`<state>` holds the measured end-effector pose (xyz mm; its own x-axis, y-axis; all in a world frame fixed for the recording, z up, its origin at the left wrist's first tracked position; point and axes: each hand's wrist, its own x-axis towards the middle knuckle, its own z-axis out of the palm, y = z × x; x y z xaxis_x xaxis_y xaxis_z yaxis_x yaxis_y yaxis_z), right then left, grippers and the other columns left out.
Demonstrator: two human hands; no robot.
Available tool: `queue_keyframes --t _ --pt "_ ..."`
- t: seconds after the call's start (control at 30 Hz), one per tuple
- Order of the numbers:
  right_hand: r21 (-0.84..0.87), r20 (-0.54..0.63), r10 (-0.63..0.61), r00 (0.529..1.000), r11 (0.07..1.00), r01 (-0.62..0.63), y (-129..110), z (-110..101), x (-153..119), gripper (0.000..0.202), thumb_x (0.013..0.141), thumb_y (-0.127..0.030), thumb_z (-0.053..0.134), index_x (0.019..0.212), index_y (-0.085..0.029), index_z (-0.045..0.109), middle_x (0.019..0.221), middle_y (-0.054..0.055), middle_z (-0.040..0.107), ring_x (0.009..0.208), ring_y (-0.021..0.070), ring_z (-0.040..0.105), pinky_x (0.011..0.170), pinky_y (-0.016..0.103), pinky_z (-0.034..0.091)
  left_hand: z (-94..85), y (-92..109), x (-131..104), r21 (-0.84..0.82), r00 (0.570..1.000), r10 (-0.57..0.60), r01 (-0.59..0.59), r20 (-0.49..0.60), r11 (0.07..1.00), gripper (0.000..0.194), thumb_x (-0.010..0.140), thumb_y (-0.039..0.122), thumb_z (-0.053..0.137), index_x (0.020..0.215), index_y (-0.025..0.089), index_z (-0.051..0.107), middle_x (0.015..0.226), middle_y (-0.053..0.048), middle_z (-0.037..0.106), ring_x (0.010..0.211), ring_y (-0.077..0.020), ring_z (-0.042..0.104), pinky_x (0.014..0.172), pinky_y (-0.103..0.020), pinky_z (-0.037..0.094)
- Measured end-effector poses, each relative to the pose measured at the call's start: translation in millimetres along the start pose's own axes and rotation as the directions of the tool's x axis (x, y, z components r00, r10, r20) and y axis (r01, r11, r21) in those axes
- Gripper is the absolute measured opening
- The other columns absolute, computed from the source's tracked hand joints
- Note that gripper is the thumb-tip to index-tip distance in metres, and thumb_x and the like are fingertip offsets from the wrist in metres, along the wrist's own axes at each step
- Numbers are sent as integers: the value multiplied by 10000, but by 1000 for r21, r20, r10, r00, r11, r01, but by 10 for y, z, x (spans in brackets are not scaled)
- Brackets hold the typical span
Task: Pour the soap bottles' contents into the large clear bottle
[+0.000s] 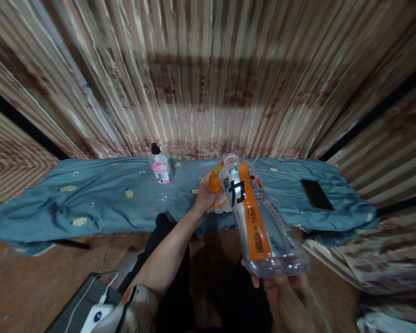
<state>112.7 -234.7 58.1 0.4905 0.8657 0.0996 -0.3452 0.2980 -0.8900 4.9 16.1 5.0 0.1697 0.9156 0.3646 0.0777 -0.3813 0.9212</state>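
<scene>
In the head view a large clear plastic bottle (pixel 273 226) with an orange and silver label is held tilted, its uncapped-looking neck pointing away and to the left. My right hand (pixel 286 298) grips it around the base. My left hand (pixel 205 196) is closed around an orange translucent container (pixel 216 179), close beside the bottle's neck. Whether the two touch is hard to tell. Just below the left hand, an orange and white crinkled item (pixel 221 203) shows in part; the bottle hides its right side.
A blue-green cloth with pineapple prints (pixel 104 199) covers the long table. On it stand a clear pump bottle with a pink label (pixel 160 165) and, at the right, a black phone (pixel 316 194). Striped curtains (pixel 201 83) hang behind. A white power bank (pixel 97 318) with a cable is at lower left.
</scene>
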Motion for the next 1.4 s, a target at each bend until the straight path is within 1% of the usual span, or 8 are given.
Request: queue_keyframes --t 0.23,0.3,0.43,0.53,0.7,0.93,1.2,1.4 --pt "-11 -4 27 1000 1000 -27 43 -74 -34 213 894 -345 790 1103 -308 767 881 57 823 704 221 778 478 216 534 1 -3 5 13 1000 2 -2 4 1000 442 736 279 815 1141 208 651 1114 -60 705 1070 -237 655 997 -413 531" --pt "-20 11 38 999 999 -38 34 -79 -34 218 881 -360 799 1090 -304 772 867 64 820 683 219 768 481 222 529 2 -6 7 15 1000 7 -7 2 1000 443 740 267 810 1149 211 650 1131 -61 707 1084 -238 655 1008 -419 530" --pt "-24 -40 69 997 997 -70 21 -81 -34 217 853 -348 825 1057 -304 765 869 63 815 685 226 766 492 232 525 2 -5 7 19 1000 13 -13 3 1000 448 733 274 817 1143 216 647 1148 -68 708 1103 -243 647 1027 -427 521" --pt "-26 -37 79 996 996 -80 18 -85 -34 239 831 -362 841 1046 -299 758 853 64 812 674 235 763 476 234 512 4 3 5 21 1000 4 -4 4 1000 444 731 264 807 1138 209 639 1135 -70 708 1100 -247 645 1027 -430 516" --pt "-19 -30 69 997 997 -69 13 -90 -31 291 825 -334 846 1102 -324 758 853 44 813 647 211 759 479 220 519 8 8 3 48 1000 -9 9 -2 999 426 735 229 786 1134 215 638 1114 -57 712 1099 -246 644 1033 -426 507" --pt "-20 -20 64 998 998 -64 24 -91 -26 222 834 -339 840 1043 -306 771 868 50 814 619 189 736 484 223 526 5 -18 12 52 1000 3 -3 -1 999 461 719 232 801 1145 200 627 1153 -80 699 1109 -257 641 1019 -433 517" --pt "-3 -8 -36 999 999 36 -78 82 -1 221 836 -416 849 1007 -288 791 786 53 821 561 174 729 431 189 505 -1 17 5 58 1000 -6 6 0 998 457 718 241 800 1143 214 635 1149 -67 707 1109 -251 646 1021 -418 518" --pt "-13 23 26 999 1000 -25 -4 -58 -20 222 885 -346 808 1093 -275 773 872 76 828 643 196 751 479 229 542 -7 16 1 43 1000 -3 3 1 999 467 721 263 804 1151 201 634 1169 -81 705 1132 -261 637 1050 -454 505"
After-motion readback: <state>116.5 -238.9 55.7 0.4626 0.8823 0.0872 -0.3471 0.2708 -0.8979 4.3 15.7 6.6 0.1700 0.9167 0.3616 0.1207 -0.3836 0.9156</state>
